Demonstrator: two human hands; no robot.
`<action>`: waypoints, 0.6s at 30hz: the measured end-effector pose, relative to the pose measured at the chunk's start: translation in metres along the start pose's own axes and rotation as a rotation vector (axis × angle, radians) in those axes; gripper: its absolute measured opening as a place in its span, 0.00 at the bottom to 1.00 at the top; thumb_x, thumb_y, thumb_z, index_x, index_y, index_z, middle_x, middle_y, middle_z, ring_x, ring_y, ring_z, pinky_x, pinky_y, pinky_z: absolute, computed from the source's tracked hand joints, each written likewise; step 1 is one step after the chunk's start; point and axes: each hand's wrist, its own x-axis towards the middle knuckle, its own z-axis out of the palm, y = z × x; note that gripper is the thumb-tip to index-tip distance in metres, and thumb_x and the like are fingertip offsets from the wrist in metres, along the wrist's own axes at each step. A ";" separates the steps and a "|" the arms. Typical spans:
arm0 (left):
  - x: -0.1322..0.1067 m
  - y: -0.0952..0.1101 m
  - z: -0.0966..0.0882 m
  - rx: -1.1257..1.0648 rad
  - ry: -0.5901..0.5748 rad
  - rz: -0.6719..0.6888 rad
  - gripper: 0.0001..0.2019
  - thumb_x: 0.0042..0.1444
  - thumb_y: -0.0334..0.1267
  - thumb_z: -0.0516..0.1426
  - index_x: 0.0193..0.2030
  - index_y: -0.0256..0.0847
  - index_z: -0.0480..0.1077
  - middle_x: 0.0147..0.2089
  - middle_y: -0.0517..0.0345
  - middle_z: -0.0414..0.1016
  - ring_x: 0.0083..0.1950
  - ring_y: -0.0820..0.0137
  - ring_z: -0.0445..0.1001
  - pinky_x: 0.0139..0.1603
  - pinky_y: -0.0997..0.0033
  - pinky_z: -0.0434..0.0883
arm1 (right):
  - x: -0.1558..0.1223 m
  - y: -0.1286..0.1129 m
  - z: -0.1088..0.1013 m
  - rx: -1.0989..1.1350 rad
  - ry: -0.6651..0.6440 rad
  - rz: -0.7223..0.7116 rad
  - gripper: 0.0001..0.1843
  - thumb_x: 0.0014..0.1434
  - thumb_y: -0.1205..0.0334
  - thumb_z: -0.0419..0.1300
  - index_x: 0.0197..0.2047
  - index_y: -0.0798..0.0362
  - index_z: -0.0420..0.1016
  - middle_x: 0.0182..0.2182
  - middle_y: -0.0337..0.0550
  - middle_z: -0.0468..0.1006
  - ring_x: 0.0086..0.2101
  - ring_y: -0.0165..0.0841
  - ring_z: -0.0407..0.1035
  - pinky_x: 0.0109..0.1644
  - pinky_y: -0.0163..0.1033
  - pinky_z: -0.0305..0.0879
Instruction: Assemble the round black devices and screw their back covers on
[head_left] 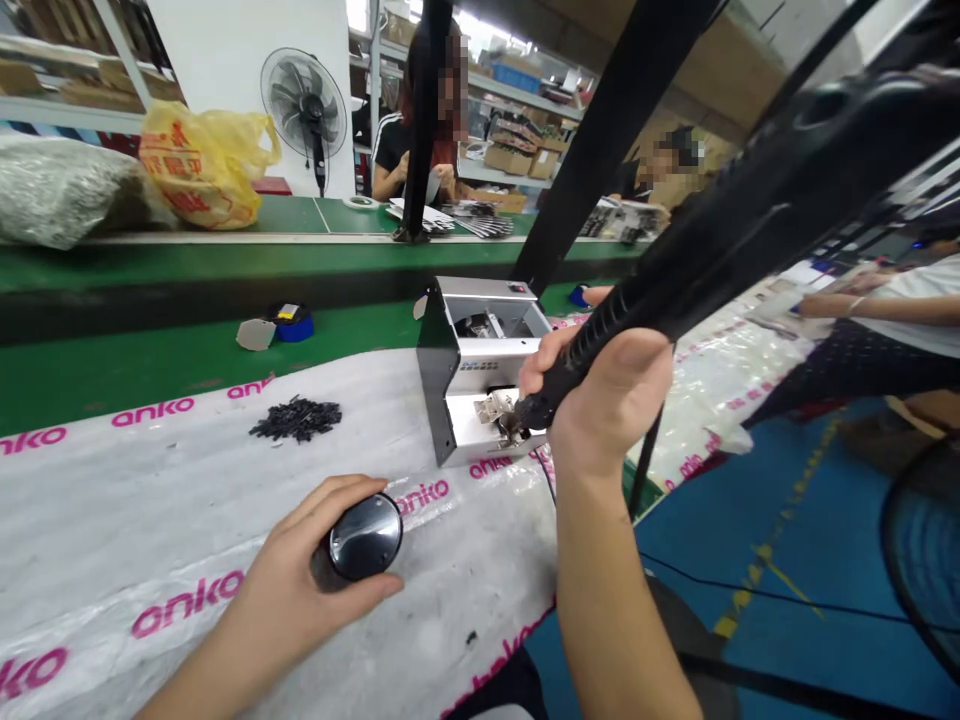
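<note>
Two bare hands are at work at our bench. Nearest us, the left hand (292,580) pins a round black cap (366,537) to the printed plastic sheet (150,520). We judge the slick film the first hazard: a sideways push could send the glossy cap skating out of a grip that only rims it. The cap lies at the fingertips, with the thumb curled under its near edge, the index finger bent over its far edge, and its shiny face bare between them.

Just beyond, the right hand (607,400) is clenched full around the ribbed barrel of a black electric screwdriver (750,220), whose body slants up and away to the right. Its tip sits at the front tray of a small metal screw feeder (469,385). The tool looks long and top-heavy above the fist. In our view a slight tilt could drag the bit off the tray or nudge the light box across the sheet. The barrel runs through the closed palm, and the tip shows below the little finger.

Farther out lies a loose pile of black screws (296,418), well apart from both hands. On the green belt (112,365) sits a blue tape roll (294,324). Behind it are a yellow bag (199,170), a fan (304,100) and a seated co-worker (397,150).
</note>
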 end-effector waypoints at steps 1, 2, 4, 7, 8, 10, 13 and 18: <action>0.001 0.001 0.001 0.013 0.038 0.001 0.24 0.53 0.41 0.65 0.56 0.55 0.65 0.57 0.56 0.70 0.57 0.59 0.72 0.55 0.60 0.72 | -0.002 0.001 -0.001 -0.012 -0.011 0.021 0.22 0.57 0.36 0.59 0.41 0.46 0.72 0.19 0.33 0.68 0.15 0.30 0.62 0.16 0.35 0.57; 0.003 0.002 0.001 0.029 0.072 -0.003 0.23 0.53 0.41 0.65 0.55 0.53 0.65 0.56 0.56 0.70 0.56 0.59 0.73 0.54 0.61 0.72 | -0.004 0.000 -0.001 -0.014 -0.027 0.055 0.24 0.58 0.34 0.58 0.41 0.47 0.71 0.18 0.33 0.68 0.14 0.30 0.62 0.15 0.35 0.57; 0.004 0.004 0.002 0.053 0.114 -0.012 0.22 0.53 0.40 0.65 0.54 0.51 0.66 0.54 0.55 0.69 0.55 0.61 0.73 0.52 0.63 0.73 | -0.014 -0.007 0.003 -0.001 -0.069 0.150 0.26 0.57 0.33 0.57 0.42 0.47 0.71 0.17 0.33 0.68 0.13 0.30 0.61 0.13 0.35 0.55; 0.006 0.009 0.002 0.044 0.113 -0.018 0.21 0.51 0.37 0.65 0.52 0.48 0.67 0.53 0.55 0.71 0.53 0.62 0.73 0.52 0.63 0.72 | -0.034 -0.027 0.020 0.072 -0.102 0.250 0.30 0.55 0.28 0.55 0.42 0.47 0.71 0.17 0.33 0.68 0.12 0.31 0.61 0.11 0.36 0.57; 0.006 0.010 0.001 0.029 0.106 -0.023 0.21 0.51 0.36 0.65 0.52 0.48 0.67 0.53 0.55 0.71 0.53 0.62 0.73 0.52 0.63 0.72 | -0.041 -0.033 0.028 0.100 -0.116 0.265 0.32 0.54 0.26 0.52 0.42 0.47 0.71 0.17 0.34 0.68 0.12 0.31 0.61 0.12 0.36 0.58; 0.007 0.012 0.001 -0.012 0.091 -0.035 0.22 0.50 0.35 0.65 0.52 0.46 0.66 0.53 0.55 0.72 0.53 0.63 0.73 0.53 0.63 0.71 | -0.052 -0.044 0.045 0.146 -0.184 0.285 0.35 0.53 0.23 0.49 0.41 0.46 0.71 0.17 0.35 0.69 0.12 0.32 0.62 0.13 0.38 0.61; 0.008 0.013 0.001 -0.073 0.084 -0.035 0.19 0.50 0.33 0.64 0.49 0.45 0.67 0.51 0.56 0.74 0.51 0.64 0.73 0.52 0.63 0.71 | -0.060 -0.050 0.064 0.157 -0.338 0.278 0.34 0.50 0.23 0.52 0.40 0.45 0.73 0.16 0.35 0.69 0.14 0.33 0.63 0.17 0.39 0.63; 0.008 0.012 0.003 -0.117 0.110 0.005 0.17 0.49 0.31 0.63 0.46 0.44 0.68 0.49 0.56 0.74 0.51 0.64 0.73 0.52 0.63 0.71 | -0.068 -0.043 0.069 0.176 -0.416 0.240 0.34 0.50 0.24 0.53 0.42 0.44 0.74 0.15 0.35 0.68 0.15 0.35 0.64 0.20 0.42 0.64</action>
